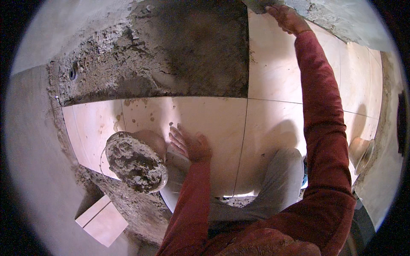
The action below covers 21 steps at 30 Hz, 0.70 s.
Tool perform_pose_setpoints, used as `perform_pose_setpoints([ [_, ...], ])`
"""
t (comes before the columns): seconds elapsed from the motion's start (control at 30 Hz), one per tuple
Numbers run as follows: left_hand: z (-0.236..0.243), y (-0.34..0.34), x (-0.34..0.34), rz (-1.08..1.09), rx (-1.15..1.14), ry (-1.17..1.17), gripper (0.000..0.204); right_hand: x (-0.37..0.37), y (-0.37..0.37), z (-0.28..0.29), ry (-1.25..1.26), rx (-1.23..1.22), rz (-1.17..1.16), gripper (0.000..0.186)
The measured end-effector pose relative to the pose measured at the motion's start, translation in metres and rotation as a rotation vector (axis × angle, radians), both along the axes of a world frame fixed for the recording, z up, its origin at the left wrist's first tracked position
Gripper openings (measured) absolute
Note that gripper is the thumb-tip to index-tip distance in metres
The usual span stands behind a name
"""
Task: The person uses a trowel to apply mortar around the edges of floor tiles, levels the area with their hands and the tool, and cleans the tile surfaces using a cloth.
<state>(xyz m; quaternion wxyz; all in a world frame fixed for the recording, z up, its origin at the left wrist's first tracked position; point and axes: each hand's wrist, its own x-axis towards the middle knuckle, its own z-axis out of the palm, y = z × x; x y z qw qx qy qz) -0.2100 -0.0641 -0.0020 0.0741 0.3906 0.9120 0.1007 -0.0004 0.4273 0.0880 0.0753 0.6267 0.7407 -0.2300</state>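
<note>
My right hand [287,20] reaches to the far edge of the view, its fingers closed around what looks like a trowel [259,6]. Only a dull grey part of it shows, above the far tile; its handle is hidden in the hand. My left hand [191,144] hovers over or rests at my left knee with the fingers stretched out, holding nothing. Just left of it stands a bucket [150,141] with wet grey mortar [132,161] heaped in it. Beyond, dark smooth mortar [205,47] fills a bed bordered by pale floor tiles [213,113].
Rough crumbly mortar [106,64] lies at the far left, with a pipe opening [74,71] by the wall. Cut tile pieces [104,222] lie lower left. A pinkish container [359,150] sits on the tiles at the right, near the wall. My knees are on the tiled strip.
</note>
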Motion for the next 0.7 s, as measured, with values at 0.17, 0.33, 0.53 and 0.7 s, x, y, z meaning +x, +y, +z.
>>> perform_pose_setpoints([
  [0.17, -0.002, -0.002, -0.001, 0.036, -0.076, -0.042, 0.090, 0.054, -0.002, 0.005, 0.010, 0.483, 0.490, 0.049],
  [0.33, 0.003, -0.002, 0.000, 0.009, -0.030, -0.014, 0.091, 0.098, -0.032, 0.027, -0.015, 0.366, 0.161, 0.040],
  [0.53, 0.005, 0.000, -0.005, 0.003, -0.060, -0.068, 0.091, 0.034, -0.170, 0.089, 0.037, -0.027, 0.320, 0.030],
  [0.7, 0.006, -0.011, -0.007, 0.053, 0.156, -0.107, 0.086, -0.066, -0.242, 0.153, 0.040, 0.152, 0.740, 0.037],
])
